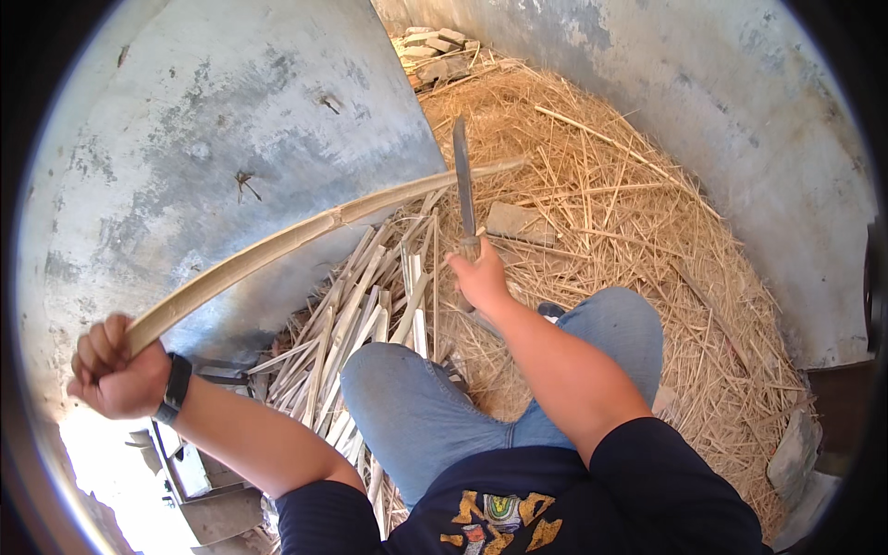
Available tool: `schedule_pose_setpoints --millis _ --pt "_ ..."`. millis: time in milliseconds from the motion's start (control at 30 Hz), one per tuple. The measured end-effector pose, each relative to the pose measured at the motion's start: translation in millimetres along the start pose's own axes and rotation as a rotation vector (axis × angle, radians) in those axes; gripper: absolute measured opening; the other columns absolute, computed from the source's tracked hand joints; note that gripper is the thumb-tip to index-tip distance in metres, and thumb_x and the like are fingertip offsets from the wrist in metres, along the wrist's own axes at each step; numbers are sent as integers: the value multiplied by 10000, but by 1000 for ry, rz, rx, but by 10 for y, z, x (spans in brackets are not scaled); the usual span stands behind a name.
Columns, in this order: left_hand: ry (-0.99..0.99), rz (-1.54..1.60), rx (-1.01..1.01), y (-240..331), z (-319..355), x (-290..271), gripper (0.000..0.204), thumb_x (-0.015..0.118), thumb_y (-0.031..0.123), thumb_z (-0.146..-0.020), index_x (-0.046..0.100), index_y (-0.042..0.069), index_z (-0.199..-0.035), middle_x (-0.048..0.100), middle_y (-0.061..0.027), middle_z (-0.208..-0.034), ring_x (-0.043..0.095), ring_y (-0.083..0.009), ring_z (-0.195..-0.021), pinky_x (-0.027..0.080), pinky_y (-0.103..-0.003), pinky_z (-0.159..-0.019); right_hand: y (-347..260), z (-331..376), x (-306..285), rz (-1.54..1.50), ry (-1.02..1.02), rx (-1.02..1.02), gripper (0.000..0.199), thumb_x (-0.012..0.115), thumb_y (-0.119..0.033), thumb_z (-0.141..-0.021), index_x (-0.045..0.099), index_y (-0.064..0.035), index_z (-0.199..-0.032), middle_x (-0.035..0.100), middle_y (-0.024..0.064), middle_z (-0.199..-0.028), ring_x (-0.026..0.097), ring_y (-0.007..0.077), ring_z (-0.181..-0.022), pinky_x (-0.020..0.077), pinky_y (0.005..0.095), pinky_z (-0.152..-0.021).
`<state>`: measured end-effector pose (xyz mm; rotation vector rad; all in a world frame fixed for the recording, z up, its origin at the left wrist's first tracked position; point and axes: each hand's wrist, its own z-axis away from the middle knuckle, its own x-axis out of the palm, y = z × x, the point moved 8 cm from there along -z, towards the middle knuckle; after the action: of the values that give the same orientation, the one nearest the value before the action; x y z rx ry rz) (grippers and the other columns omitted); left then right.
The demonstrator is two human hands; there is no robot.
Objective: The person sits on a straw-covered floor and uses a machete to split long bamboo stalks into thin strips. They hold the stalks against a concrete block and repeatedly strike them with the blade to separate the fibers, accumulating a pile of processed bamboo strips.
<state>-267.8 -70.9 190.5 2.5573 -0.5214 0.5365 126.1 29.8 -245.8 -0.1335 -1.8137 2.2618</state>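
My left hand (118,368), stretched out to the far left, is closed round the near end of a long split bamboo strip (277,242). The strip rises to the right in a gentle bow, and a node shows near its middle. In front of me my right hand (479,277) grips the handle of a large knife (464,176). Its blade points up and away from me and crosses the strip toward the far end. Whether the blade touches the strip, I cannot tell. Part of the knife's handle is hidden in my fist.
Split bamboo pieces (347,319) lie heaped left of my knees. Thin shavings (638,250) cover the floor ahead and right, around a flat brick (520,223). Worn grey walls (250,139) rise at left and right. Stacked bricks (435,51) stand in the far corner.
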Motion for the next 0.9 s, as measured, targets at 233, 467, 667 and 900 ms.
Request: schedule_pose_setpoints --millis 233,467,667,900 --pt "87 93 85 399 462 -238 356 464 310 -1008 425 152 -692 308 38 -562 276 -95 -491 262 -260 -511 -1422 184 202 -810 -337 62 305 710 -80 -879 483 -123 -1080 563 48 -870 587 149 -623 520 345 -570" --pt "365 -99 48 50 812 -424 481 411 502 -1066 615 105 -885 643 -65 -845 594 -176 -830 461 -337 -800 -1862 -167 -4 -946 -309 0 307 694 -47 -884 472 -137 -1076 599 64 -980 535 113 -646 502 314 -588" --pt "963 -966 -271 -358 1481 -1463 645 637 491 -959 499 42 -1401 344 -187 -1581 356 -340 -1429 342 -506 -1128 -2001 -333 -425 -913 -110 -170 280 683 -51 -893 486 -103 -1085 626 102 -1034 556 117 -627 511 299 -581" --pt "-643 -1942 -65 -1638 1488 409 819 856 463 -739 528 48 -1365 417 -217 -1517 347 -419 -1432 281 -553 -1176 -2149 -327 -644 -706 -55 -384 255 673 -52 -909 501 -74 -1097 631 129 -1094 568 124 -612 511 303 -580"
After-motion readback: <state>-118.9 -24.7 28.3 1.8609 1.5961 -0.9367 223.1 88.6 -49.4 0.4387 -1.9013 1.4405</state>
